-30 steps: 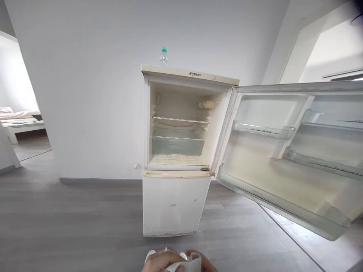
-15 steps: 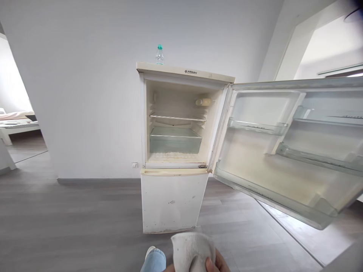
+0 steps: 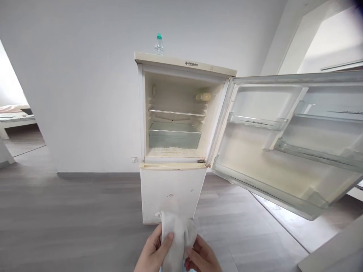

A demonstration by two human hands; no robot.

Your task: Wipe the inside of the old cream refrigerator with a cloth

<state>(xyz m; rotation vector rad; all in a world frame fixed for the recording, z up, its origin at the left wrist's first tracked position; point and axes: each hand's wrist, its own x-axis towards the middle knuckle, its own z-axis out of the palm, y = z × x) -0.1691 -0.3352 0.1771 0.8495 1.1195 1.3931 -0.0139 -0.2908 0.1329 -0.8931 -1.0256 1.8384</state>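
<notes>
A whitish cloth (image 3: 177,236) hangs folded between my two hands at the bottom of the view. My left hand (image 3: 154,249) grips its left side, thumb on top. On its other side, my right hand (image 3: 202,255) holds the cloth with bent fingers. Beyond them stands a white two-door fridge (image 3: 167,185), its upper door (image 3: 255,151) swung wide to the right. Inside the upper compartment are a wire or glass shelf (image 3: 177,112) and a clear greenish drawer (image 3: 175,138). A yellowish lamp cover (image 3: 203,97) sits at the upper right inside.
On the fridge top stands a clear bottle (image 3: 159,47) with a green cap. A wall socket (image 3: 134,160) is left of the fridge. The open door with its clear racks (image 3: 258,122) reaches far right. A bed (image 3: 17,119) shows through the left opening.
My hands have risen into fuller view with the cloth, which moved up and slightly left. The left hand now shows plainly. The fridge sits a little higher in view.
</notes>
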